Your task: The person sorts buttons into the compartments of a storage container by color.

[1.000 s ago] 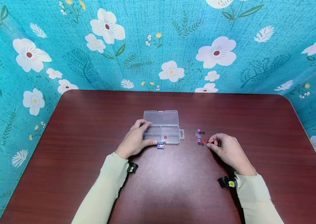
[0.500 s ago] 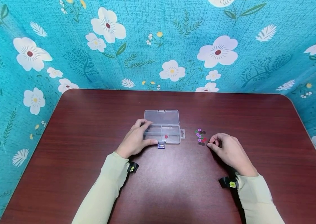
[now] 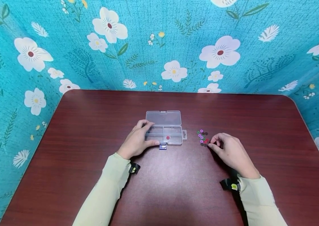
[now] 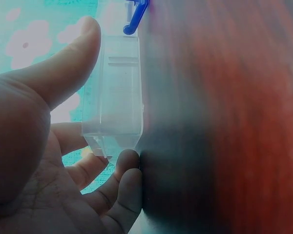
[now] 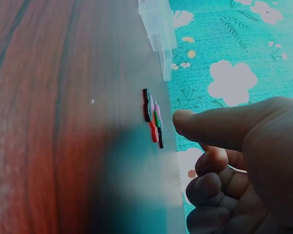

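A clear plastic compartment box point(image 3: 173, 140) with its lid raised lies on the table, in front of the person. The left hand point(image 3: 136, 140) grips its left end, thumb along the front and fingers behind; the left wrist view shows the fingertips at the box's end point(image 4: 115, 117). One red button point(image 3: 167, 137) sits in a front compartment. To the right lies a small cluster of buttons point(image 3: 201, 137) in purple, green, black and red. The right hand point(image 3: 231, 152) is at the cluster's right edge, thumb extended and fingers curled, with nothing visible between thumb and fingers.
The box's lid point(image 3: 163, 118) leans back behind it, and a blue latch point(image 3: 163, 146) hangs at the front. A hang tab point(image 3: 184, 135) juts out towards the buttons. A flowered turquoise cloth point(image 3: 148, 47) rises behind the dark red table point(image 3: 170, 182).
The right hand's fingertips have shifted slightly left, closer to the buttons. A speck of red beside the right thumb a second ago no longer shows there. The left hand stays on the box.
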The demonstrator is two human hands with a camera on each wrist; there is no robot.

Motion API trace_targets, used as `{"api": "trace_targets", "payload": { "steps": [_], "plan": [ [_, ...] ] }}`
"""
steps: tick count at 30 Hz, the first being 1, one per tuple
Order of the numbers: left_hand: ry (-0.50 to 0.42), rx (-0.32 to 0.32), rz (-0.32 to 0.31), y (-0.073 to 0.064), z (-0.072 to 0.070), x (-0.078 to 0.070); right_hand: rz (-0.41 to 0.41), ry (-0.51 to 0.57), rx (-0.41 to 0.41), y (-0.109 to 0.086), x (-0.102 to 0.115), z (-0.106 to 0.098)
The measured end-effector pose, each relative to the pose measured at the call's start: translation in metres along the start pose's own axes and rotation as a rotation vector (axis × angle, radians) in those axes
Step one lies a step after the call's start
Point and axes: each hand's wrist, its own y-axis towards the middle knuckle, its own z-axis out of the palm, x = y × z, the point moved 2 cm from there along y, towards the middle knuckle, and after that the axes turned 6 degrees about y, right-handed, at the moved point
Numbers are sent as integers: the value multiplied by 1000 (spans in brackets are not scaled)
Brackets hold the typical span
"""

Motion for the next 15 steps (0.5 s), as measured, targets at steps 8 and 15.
{"api": "trace_targets", "payload": {
  "steps": [8, 15],
  "plan": [
    [3, -4, -1, 1, 0, 0, -72, -1, -31, 2, 7, -1],
    [8, -6, -4, 0, -1, -1, -72, 5, -18, 4, 12, 1]
  ]
}}
